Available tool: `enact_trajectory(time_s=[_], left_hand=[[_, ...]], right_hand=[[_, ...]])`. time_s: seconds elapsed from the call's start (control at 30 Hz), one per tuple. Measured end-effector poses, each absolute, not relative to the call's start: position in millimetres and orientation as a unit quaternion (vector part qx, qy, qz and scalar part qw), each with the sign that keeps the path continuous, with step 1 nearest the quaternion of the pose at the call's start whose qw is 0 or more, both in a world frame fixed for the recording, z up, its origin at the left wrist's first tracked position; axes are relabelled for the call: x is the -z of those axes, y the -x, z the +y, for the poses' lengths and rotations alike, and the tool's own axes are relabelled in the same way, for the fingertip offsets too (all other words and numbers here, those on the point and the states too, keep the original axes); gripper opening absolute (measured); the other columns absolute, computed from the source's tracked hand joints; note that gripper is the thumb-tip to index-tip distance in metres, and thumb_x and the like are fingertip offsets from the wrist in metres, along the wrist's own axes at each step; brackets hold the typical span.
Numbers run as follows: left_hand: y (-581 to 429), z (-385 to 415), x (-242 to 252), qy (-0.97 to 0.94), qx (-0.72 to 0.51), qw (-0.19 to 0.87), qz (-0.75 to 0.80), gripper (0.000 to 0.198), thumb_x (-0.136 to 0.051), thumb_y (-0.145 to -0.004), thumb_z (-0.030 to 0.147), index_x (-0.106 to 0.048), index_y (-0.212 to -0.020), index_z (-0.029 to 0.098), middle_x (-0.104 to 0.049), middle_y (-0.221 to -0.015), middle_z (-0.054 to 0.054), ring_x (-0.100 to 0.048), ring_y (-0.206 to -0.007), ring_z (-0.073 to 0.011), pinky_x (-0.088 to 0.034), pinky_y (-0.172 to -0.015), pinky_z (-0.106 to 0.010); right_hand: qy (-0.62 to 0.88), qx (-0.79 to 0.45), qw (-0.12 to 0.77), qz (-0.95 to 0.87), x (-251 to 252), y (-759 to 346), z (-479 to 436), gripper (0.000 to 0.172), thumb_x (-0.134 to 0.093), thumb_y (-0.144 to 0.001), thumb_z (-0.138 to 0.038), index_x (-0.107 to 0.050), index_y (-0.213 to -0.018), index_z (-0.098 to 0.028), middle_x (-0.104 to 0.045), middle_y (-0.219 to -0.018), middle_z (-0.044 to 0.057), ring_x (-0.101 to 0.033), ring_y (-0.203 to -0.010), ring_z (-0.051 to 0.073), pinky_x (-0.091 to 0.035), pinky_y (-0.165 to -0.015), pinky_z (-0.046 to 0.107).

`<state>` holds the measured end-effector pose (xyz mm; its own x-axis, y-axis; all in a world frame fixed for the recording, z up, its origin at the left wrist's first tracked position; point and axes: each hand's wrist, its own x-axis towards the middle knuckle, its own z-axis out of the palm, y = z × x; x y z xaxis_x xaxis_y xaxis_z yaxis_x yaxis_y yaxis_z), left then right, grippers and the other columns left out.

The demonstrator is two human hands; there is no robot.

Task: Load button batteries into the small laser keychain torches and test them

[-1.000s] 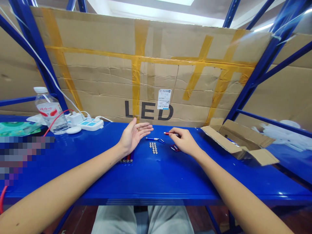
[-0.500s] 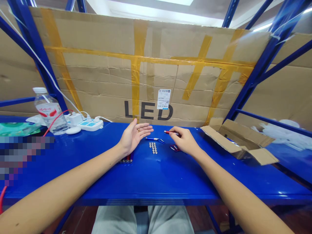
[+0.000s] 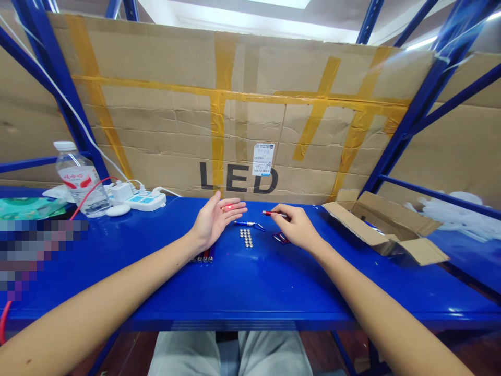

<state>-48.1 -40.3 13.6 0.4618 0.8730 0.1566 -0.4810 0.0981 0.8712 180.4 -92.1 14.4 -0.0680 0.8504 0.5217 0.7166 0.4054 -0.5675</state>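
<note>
Hardly anything has moved, but a red spot (image 3: 229, 208) now glows on the open, empty left hand (image 3: 209, 223). Pinched in the right hand (image 3: 293, 222), a slim, shiny red torch (image 3: 267, 213) points toward nine o'clock. Checking its light seems the step in hand; the next move probably calls for steady aim. Seven o'clock from it lie round, silvery button cells (image 3: 246, 238).

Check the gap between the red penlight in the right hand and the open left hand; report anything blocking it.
Nothing visible blocks it. The red penlight in the right hand points toward the left hand, where a red spot shows; the blue penlight lies lower in view.
</note>
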Motion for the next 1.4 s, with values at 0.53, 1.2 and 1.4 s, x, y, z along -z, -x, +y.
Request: enact_trajectory(time_s=[0.53, 1.2, 1.4], left_hand=[[48.0, -41.2, -14.8, -0.474, -0.473, 0.714, 0.204, 0.059, -0.037, -0.096, 0.054, -0.064, -0.112, 0.003, -0.066, -0.122, -0.024, -0.062, -0.117, -0.0328, -0.04, -0.112, -0.046], [49.2, -40.3, -13.5, -0.501, -0.466, 0.702, 0.2, 0.061, -0.039, -0.095, 0.056, -0.066, -0.112, 0.004, -0.066, -0.123, -0.024, -0.06, -0.121, -0.0337, -0.042, -0.11, -0.046], [48.9, -40.0, -14.2, -0.505, -0.47, 0.696, 0.198, 0.06, -0.039, -0.095, 0.057, -0.067, -0.109, 0.006, -0.067, -0.121, -0.023, -0.062, -0.118, -0.033, -0.042, -0.109, -0.047]], right_hand=[[0.536, -0.077, 0.432, -0.721, -12.8, -182.8, -90.8, 0.022, -0.052, -0.087, -0.031, -0.067, -0.081, -0.017, -0.059, -0.063, -0.001, -0.048, -0.057, 0.013, -0.035, -0.056, 0.026], [0.538, -0.07, 0.442, -0.715, -15.0, -182.4, -92.1, 0.025, -0.052, -0.087, -0.036, -0.067, -0.079, -0.017, -0.059, -0.063, 0.001, -0.048, -0.059, 0.014, -0.035, -0.058, 0.026], [0.545, -0.07, 0.435, -0.714, -13.5, -184.3, -90.6, 0.025, -0.053, -0.088, -0.035, -0.068, -0.081, -0.017, -0.061, -0.066, 0.001, -0.049, -0.061, 0.015, -0.036, -0.059, 0.026]])
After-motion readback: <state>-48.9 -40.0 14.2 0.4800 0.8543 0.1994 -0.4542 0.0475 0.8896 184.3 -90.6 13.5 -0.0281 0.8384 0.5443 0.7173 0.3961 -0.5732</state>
